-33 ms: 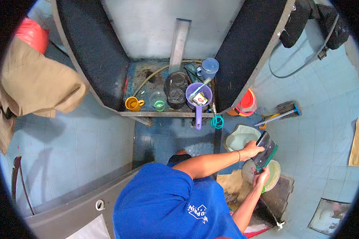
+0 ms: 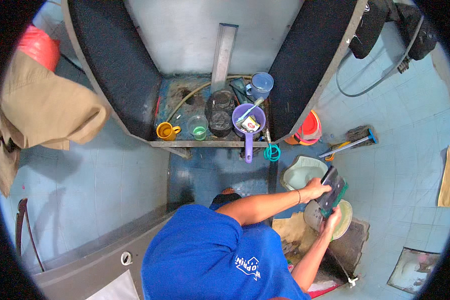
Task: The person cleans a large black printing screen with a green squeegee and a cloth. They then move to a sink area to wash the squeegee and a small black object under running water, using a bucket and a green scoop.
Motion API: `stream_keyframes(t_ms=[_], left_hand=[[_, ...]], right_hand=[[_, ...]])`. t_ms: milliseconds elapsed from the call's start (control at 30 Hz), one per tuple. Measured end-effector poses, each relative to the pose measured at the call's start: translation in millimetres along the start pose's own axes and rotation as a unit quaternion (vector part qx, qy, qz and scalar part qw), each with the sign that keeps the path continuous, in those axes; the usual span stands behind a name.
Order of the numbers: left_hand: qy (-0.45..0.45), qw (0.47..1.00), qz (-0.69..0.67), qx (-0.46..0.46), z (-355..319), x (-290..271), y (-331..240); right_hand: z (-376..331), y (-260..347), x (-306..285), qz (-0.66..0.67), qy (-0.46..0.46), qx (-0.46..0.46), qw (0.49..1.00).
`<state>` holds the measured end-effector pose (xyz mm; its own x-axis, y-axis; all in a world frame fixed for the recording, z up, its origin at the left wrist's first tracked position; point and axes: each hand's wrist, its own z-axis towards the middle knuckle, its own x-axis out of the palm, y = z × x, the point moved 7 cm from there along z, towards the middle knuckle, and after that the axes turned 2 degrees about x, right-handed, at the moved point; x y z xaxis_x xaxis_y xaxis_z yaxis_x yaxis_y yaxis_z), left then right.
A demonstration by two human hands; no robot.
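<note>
My left hand (image 2: 316,188) is closed on the upper left side of a dark, flat squeegee (image 2: 328,189) with a green strip along its right and lower edges. At its lower end my right hand (image 2: 331,220) is closed, with the fingers partly hidden; whether it also holds a pad there I cannot tell. Tilted, the squeegee is held above a round whitish bucket (image 2: 343,226) and beside a pale squat toilet (image 2: 300,173).
Ahead stands a dark-walled booth with a ledge holding a yellow mug (image 2: 168,131), a clear cup (image 2: 198,128), a purple dipper (image 2: 249,114) and a blue mug (image 2: 260,85). A red bucket (image 2: 309,131) and a brush (image 2: 357,142) are at right. Cloth (image 2: 52,95) hangs at left.
My right hand has shifted slightly up and to the right at the squeegee's lower end. My left hand keeps its place.
</note>
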<state>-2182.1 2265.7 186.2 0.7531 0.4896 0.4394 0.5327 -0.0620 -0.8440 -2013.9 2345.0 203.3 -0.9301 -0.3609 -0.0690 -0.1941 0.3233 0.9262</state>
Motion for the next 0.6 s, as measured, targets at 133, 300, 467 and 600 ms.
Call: stream_keyframes(t_ms=[133, 300, 467, 600], left_hand=[[0.019, 1.0, -0.005, -0.02, -17, 16, -16], [-0.022, 0.999, -0.04, 0.004, -3, -18, -17], [0.009, 1.0, 0.024, -0.016, 0, -1, 0], [0.034, 0.985, -0.159, 0.054, -2, -6, -47]], right_hand=[[61, -17, -57, -0.045, -0.033, 0.024, 0.998], [-7, 8, 23, 0.016, -0.021, 0.009, 1.0], [15, 46, 6, -0.208, -0.075, -0.158, 0.962], [1, 6, 12, -0.011, 0.03, -0.033, 0.999]])
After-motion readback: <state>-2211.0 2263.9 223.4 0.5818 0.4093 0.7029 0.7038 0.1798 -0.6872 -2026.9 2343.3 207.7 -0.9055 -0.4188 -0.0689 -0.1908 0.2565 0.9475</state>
